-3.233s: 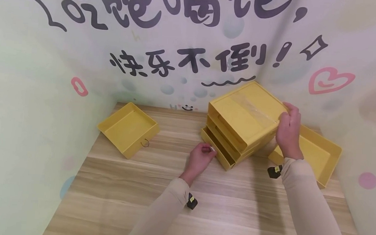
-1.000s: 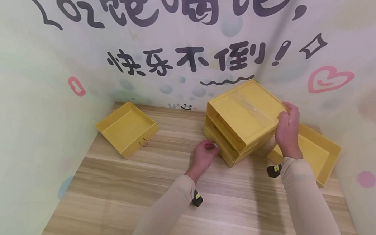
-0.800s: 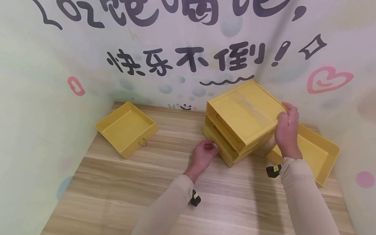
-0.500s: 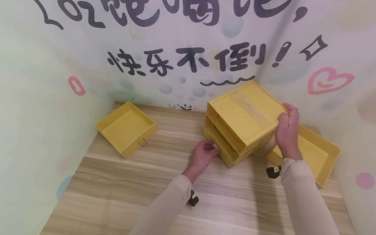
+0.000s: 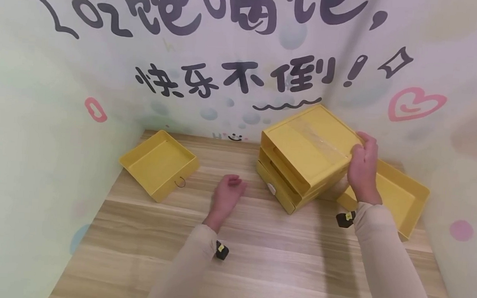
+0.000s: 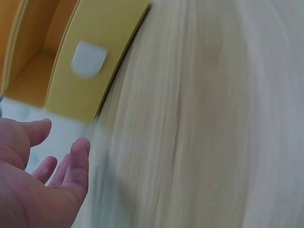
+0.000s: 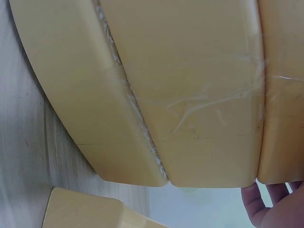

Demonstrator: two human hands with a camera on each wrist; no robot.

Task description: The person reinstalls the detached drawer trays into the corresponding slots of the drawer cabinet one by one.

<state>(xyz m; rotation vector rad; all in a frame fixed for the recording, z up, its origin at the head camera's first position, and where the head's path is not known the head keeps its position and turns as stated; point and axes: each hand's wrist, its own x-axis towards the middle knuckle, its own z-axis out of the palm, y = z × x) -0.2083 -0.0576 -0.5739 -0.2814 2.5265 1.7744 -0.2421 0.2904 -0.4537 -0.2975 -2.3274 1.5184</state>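
Note:
A yellow three-tier drawer unit [image 5: 310, 144] stands angled on the table, its top crossed by clear tape. Its two upper slots have no drawers in them. The bottom drawer [image 5: 278, 192] sits in its slot, with a white pull tab [image 6: 89, 59] on its front. My left hand [image 5: 226, 198] hovers to the left of that drawer, fingers loosely bent, touching nothing. At the unit's right rear edge, my right hand [image 5: 363, 168] grips the top corner. In the right wrist view, its fingertips [image 7: 252, 202] reach the edge of the taped yellow side.
One loose yellow drawer [image 5: 159, 162] lies at the left, with a thin dark curved outline on its front. Another yellow drawer [image 5: 400, 191] lies at the right, partly behind my right arm. A printed wall [image 5: 207, 115] closes the back of the wood-grain table [image 5: 272, 269].
The bottom drawer, partly pulled out at first, has slid into the unit. My left hand has let go of its tab and moved left. The right hand keeps its hold.

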